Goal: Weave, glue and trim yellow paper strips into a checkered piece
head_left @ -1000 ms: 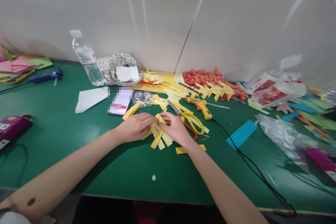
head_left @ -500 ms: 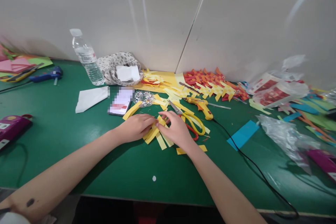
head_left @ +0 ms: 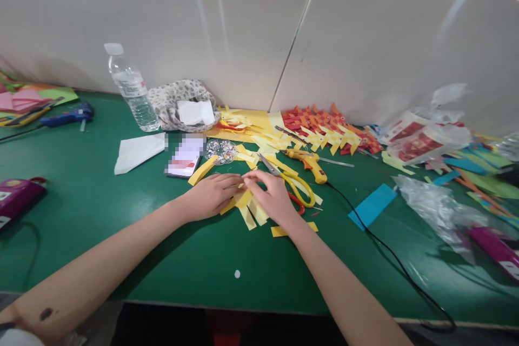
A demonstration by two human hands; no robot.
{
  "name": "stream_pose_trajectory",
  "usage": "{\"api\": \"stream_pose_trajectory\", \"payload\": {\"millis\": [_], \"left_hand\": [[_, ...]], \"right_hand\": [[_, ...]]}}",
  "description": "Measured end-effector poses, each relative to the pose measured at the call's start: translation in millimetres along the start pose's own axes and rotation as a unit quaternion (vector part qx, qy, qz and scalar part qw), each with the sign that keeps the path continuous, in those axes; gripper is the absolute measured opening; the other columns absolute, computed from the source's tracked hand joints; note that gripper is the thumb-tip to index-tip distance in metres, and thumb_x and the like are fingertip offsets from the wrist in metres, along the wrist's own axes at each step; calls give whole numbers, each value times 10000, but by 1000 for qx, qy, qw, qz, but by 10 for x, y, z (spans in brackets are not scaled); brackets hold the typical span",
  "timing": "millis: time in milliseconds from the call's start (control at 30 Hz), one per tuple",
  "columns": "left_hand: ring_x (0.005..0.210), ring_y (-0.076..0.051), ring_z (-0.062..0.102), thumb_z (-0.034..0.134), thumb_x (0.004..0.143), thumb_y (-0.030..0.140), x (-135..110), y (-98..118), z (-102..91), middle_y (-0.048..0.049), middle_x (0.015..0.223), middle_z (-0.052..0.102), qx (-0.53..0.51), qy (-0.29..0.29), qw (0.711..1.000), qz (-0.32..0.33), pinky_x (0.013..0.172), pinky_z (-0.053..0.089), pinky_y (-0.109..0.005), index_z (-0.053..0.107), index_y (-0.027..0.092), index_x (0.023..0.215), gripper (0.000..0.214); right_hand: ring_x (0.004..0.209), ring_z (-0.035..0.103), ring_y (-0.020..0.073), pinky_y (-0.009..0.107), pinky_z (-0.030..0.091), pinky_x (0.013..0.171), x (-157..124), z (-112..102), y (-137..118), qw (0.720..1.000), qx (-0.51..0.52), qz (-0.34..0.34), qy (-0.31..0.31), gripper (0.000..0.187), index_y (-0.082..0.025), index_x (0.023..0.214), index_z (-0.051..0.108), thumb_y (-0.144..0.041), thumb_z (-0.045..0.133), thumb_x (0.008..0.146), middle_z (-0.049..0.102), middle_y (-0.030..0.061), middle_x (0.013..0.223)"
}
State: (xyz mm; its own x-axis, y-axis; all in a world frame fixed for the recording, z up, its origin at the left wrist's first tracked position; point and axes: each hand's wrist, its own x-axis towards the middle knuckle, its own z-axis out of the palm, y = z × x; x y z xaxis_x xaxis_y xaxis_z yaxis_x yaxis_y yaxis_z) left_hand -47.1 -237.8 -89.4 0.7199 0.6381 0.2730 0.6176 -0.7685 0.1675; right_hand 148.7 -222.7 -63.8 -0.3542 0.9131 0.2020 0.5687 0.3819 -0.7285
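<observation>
Both of my hands meet over a bundle of yellow paper strips (head_left: 248,208) on the green table (head_left: 211,259). My left hand (head_left: 211,195) lies curled on the strips' left side and pins them down. My right hand (head_left: 272,196) covers their right side, its fingertips pinching a strip where the hands touch. Strip ends fan out below my fingers. A loose yellow strip (head_left: 201,171) lies just beyond my left hand, and a short yellow piece (head_left: 292,228) sits by my right wrist.
Yellow-handled scissors (head_left: 292,183) and a yellow glue gun (head_left: 310,163) with its black cord lie right of my hands. Behind are a phone (head_left: 184,157), a dish of googly eyes (head_left: 221,151), a water bottle (head_left: 132,91), woven red-yellow paper pieces (head_left: 328,130), and plastic bags (head_left: 438,205).
My right hand has slid left and up over the strips, closing against my left hand. The strip ends below my fingers have shifted and fan out less.
</observation>
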Motion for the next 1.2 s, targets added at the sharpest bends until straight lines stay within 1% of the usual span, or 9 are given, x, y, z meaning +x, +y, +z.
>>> {"api": "stream_pose_trajectory", "payload": {"millis": [100,200,300,433,600,833,967,1067,1200], "left_hand": [[1301,-220,398,362,916,164,4,3,7,-80,1334,528,-7,-15,1000,-1,1034,368,-408,520,172,1198,324],[1294,-210,412,333,933,175,3,6,12,-57,1347,525,-7,-30,999,-11,1031,370,-399,510,181,1203,323],[1294,-208,414,317,940,181,-1,13,14,-53,1372,501,-4,-31,999,-20,1021,379,-406,474,181,1248,346],[1291,-203,420,327,931,159,-3,23,18,-70,1368,503,-11,-23,999,-24,1012,388,-413,430,183,1293,377],[1293,-203,418,343,928,151,-3,29,18,-67,1366,507,-15,-25,999,-24,1021,380,-413,443,186,1272,359],[1281,-209,433,349,924,146,1,28,6,-64,1365,508,-11,-22,1000,-17,1010,394,-406,456,190,1260,355],[1283,-215,431,348,927,150,-4,11,17,-42,1375,499,-9,-18,1000,-2,1000,401,-412,496,224,1224,340],[1287,-224,427,373,915,144,-8,-5,31,-34,1375,499,-9,-19,1000,6,991,407,-422,498,243,1227,351],[1280,-225,433,381,910,145,-10,-14,37,-55,1359,513,-4,-18,1000,7,997,402,-419,499,235,1239,361]], "right_hand": [[744,602,180,295,411,692,6,-15,-14,995,-83,-24,44,255,-218,812,643,-399,470,860,667,14,698],[669,563,178,321,392,743,27,-43,18,978,-187,-53,83,151,-206,760,636,-310,535,803,628,1,589],[687,550,186,349,367,788,40,-58,68,956,-275,-75,61,104,-198,660,610,-243,568,744,629,17,599],[777,545,227,417,341,841,23,-46,101,938,-334,-90,32,259,-204,561,563,-359,574,769,644,52,673],[816,539,250,490,304,900,1,-19,96,941,-329,-74,35,237,-216,571,559,-367,614,746,638,45,687],[823,540,242,472,319,878,20,-21,94,948,-311,-56,21,236,-205,541,542,-288,599,753,647,42,716],[847,542,240,474,300,916,22,-14,94,949,-309,-54,42,218,-199,557,556,-270,577,762,651,41,738],[842,548,232,456,311,913,23,-8,83,955,-286,-50,60,232,-199,553,547,-294,578,763,645,39,739],[812,557,221,424,346,860,24,-10,59,966,-249,-45,49,273,-201,528,531,-338,592,757,640,35,726]]}}
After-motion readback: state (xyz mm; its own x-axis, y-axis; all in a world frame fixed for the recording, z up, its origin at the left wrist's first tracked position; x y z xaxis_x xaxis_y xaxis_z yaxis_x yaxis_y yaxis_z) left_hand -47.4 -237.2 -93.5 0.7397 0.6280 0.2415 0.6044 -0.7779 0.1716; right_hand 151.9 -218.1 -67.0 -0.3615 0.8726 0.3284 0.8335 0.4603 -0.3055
